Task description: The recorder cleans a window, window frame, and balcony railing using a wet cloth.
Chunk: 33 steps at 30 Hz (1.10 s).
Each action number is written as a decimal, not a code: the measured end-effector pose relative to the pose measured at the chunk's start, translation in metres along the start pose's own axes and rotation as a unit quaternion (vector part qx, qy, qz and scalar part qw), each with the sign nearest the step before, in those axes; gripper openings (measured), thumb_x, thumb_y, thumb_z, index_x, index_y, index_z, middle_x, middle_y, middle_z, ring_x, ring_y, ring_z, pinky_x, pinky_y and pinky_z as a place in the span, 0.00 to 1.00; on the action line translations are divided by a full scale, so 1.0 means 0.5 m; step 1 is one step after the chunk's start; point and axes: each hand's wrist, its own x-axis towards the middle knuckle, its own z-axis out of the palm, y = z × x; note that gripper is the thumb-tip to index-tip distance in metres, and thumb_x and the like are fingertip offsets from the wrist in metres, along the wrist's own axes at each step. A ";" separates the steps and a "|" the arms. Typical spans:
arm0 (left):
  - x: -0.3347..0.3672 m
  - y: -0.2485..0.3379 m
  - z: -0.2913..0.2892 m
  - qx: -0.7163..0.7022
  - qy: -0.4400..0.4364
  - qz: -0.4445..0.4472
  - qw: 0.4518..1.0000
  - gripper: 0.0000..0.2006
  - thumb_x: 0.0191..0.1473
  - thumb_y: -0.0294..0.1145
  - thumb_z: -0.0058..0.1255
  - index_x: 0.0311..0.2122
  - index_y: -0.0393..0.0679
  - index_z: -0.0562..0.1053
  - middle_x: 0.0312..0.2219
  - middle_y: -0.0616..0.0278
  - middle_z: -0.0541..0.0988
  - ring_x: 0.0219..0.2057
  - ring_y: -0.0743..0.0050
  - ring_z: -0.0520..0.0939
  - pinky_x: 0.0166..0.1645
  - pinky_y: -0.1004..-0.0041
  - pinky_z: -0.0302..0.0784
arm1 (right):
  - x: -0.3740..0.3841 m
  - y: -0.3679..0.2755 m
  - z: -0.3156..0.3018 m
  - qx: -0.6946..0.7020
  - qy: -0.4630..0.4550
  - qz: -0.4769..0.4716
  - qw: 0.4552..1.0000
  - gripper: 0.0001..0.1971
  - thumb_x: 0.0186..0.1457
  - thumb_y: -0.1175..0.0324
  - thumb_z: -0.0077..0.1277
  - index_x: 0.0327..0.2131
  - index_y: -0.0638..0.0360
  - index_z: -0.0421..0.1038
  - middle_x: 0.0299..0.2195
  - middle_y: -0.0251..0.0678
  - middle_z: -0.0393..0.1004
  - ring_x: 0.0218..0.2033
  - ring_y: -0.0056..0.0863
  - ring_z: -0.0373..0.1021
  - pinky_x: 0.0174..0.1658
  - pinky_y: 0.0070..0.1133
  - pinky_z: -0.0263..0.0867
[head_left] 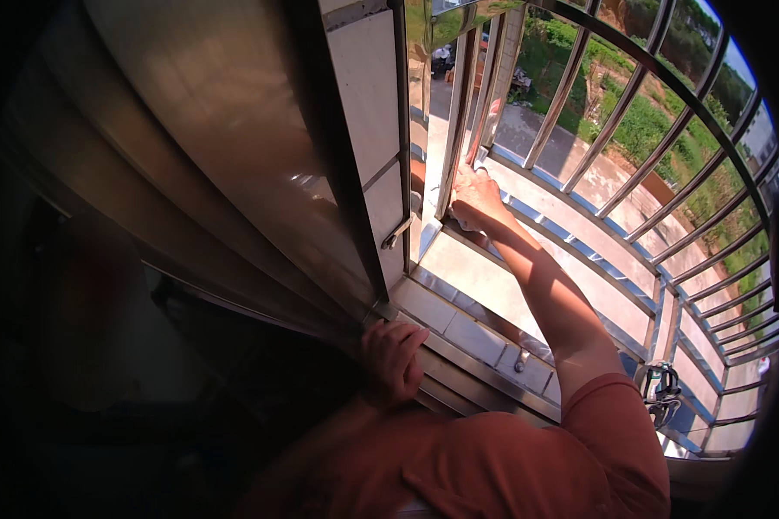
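My right arm stretches out through the window opening to a metal window guard [571, 125]. My right hand [476, 197] is closed against the upright bars at the guard's near left corner. A small whitish bit shows under its palm, too little to name. In shadow, my left hand [393, 356] rests with curled fingers on the metal window frame [493, 381], beside the lower corner of the sliding window panel [234, 130]. A small metal latch [397, 233] sits on the side of the opening, between my two hands.
A tiled sill [472, 333] lies beneath my right arm, with pale boards [476, 272] beyond it on the guard's floor. Some dark and white gear [659, 389] lies at the right. Past the bars are pavement and green plants [658, 130] well below.
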 end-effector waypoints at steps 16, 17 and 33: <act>-0.003 0.004 -0.005 -0.001 0.029 -0.005 1.000 0.14 0.44 0.24 0.44 0.39 0.42 0.73 0.36 0.56 0.74 0.40 0.55 0.75 0.48 0.55 0.65 | -0.278 0.180 -0.150 0.068 0.029 0.077 0.994 0.17 0.47 0.67 0.47 0.42 0.53 0.73 0.40 0.44 0.74 0.43 0.40 0.71 0.46 0.30 0.66; -0.003 0.006 -0.011 0.003 0.023 -0.009 1.000 0.14 0.44 0.24 0.44 0.39 0.42 0.73 0.36 0.56 0.74 0.40 0.55 0.75 0.48 0.55 0.65 | -0.275 0.133 -0.161 0.131 0.068 0.054 0.988 0.16 0.46 0.68 0.48 0.41 0.53 0.73 0.40 0.45 0.73 0.43 0.40 0.71 0.45 0.30 0.66; 0.001 -0.003 -0.008 0.009 0.031 -0.005 0.999 0.13 0.44 0.23 0.45 0.37 0.42 0.73 0.34 0.57 0.74 0.38 0.56 0.75 0.47 0.56 0.66 | -0.159 -0.117 -0.002 0.069 -0.027 -0.177 0.981 0.15 0.42 0.71 0.51 0.38 0.46 0.71 0.35 0.33 0.73 0.37 0.41 0.67 0.39 0.33 0.65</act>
